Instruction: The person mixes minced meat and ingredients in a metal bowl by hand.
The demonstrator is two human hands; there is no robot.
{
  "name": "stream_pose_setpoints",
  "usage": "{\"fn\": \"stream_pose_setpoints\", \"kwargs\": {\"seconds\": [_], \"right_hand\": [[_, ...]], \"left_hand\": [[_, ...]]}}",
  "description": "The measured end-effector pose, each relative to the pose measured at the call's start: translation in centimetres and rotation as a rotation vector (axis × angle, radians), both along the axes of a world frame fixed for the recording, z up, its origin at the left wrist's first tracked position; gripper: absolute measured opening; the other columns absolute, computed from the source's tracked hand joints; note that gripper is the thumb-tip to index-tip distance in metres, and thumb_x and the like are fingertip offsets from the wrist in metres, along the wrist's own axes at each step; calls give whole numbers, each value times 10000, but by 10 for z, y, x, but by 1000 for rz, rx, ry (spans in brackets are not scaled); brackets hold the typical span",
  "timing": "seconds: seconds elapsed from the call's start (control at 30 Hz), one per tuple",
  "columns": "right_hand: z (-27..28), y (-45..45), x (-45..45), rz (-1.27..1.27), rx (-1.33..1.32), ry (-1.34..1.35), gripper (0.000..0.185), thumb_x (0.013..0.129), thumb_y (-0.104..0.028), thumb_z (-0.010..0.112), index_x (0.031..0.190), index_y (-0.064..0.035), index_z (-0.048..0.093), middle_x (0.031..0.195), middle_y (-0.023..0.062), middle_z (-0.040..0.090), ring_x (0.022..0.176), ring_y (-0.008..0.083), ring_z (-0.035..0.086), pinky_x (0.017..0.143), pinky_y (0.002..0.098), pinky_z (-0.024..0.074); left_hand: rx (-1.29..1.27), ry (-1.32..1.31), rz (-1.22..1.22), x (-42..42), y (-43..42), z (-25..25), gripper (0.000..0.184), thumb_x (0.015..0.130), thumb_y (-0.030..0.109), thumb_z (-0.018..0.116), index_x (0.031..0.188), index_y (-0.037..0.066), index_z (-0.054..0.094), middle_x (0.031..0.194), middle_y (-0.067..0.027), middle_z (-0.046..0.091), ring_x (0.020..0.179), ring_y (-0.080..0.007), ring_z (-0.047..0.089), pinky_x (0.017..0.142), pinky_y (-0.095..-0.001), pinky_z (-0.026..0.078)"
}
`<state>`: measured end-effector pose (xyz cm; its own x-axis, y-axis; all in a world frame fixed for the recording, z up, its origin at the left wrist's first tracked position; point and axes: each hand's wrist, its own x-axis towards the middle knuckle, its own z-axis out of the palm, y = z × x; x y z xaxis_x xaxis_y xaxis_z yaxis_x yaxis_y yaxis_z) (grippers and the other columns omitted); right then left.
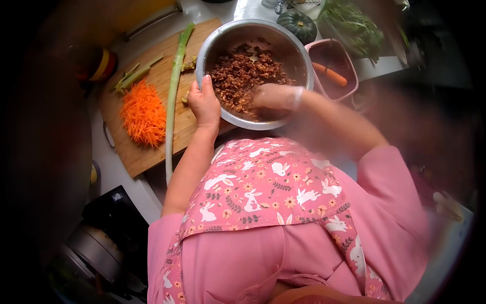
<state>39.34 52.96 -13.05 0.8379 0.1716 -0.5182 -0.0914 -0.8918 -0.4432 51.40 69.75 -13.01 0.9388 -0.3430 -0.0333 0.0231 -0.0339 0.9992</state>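
A large metal mixing bowl [230,117] sits at the near right part of the board and holds a dark brown, crumbly minced mixture [245,73]. My left hand [204,105] grips the bowl's left rim, thumb over the edge. Inside the bowl, my right hand [276,97] touches the mixture at its right side, wearing what looks like a thin clear glove that ends at the wrist. Its fingers are blurred and partly hidden. Left of the bowl, a long leek [175,83] and a heap of shredded carrot [144,115] lie on the wooden cutting board [119,147].
Right of the bowl stands a pink basin [352,83] with a whole carrot [330,74] in it. Behind are a dark green squash [297,26] and leafy greens [352,28]. Ginger pieces [189,64] lie beside the leek. A pot [96,248] stands at lower left.
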Motion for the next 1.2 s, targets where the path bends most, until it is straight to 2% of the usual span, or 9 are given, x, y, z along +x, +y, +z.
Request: {"fn": "stream_pose_setpoints", "kwargs": {"seconds": [0.1,0.37,0.53,0.73,0.9,1.0,1.03,1.13,1.2], "right_hand": [[24,30,15,-935,813,98,261,769,-46,561,1013,20,629,934,161,661,935,250,631,795,329,493],[34,48,42,-302,-315,-170,575,769,-166,614,1323,-210,467,1360,179,409,1212,351,441,930,457,453],[22,28,41,-395,-165,-135,305,802,-95,517,1090,-66,611,973,188,637,948,364,614,854,421,481],[36,5,-6,-351,-336,-3,597,744,-231,683,1308,-190,493,1259,237,464,1065,403,554,940,431,443],[10,35,23,-784,135,-113,409,783,42,424,1163,-15,566,1111,277,591,1077,409,555,914,416,429],[6,10,32,-936,820,-337,408,774,21,497,1174,-15,565,1064,261,607,1076,377,561,928,397,433],[18,2,42,-593,292,-559,402,844,-19,587,1238,-37,507,1087,208,560,1029,303,554,913,337,459],[39,37,59,-556,-40,-224,599,738,-111,662,1311,-115,484,1339,290,381,1222,378,437,1004,404,394],[31,41,70,-520,-24,-141,484,755,-36,528,1234,-106,546,1183,225,549,1115,366,534,944,409,427]], "left_hand": [[10,2,12,2,2,-3,276,936,230,548,795,-4,582,571,24,465,545,-72,387,506,-283,347],[73,-54,-28,5,3,-6,298,930,244,553,780,-13,576,539,-14,459,525,-95,403,501,-306,359],[104,-63,-28,5,3,-7,310,931,250,550,763,-10,565,539,-29,468,521,-110,410,505,-317,364],[97,-38,8,-2,2,5,297,938,241,541,759,4,559,554,-15,459,530,-100,401,505,-306,360],[104,-16,0,-1,3,4,293,938,244,539,771,4,554,560,-28,465,541,-116,415,520,-316,371],[139,-32,-16,1,5,4,300,937,247,537,776,-5,554,565,-60,489,545,-143,442,535,-332,385],[142,-60,-18,2,4,3,304,937,248,537,776,-9,554,572,-74,500,545,-155,452,540,-339,391],[151,-86,-28,2,3,0,309,937,251,536,778,-13,554,581,-89,514,547,-170,464,545,-349,397],[154,-81,-23,3,2,-1,310,938,252,536,778,-13,553,584,-91,518,549,-174,467,547,-352,399]]}}
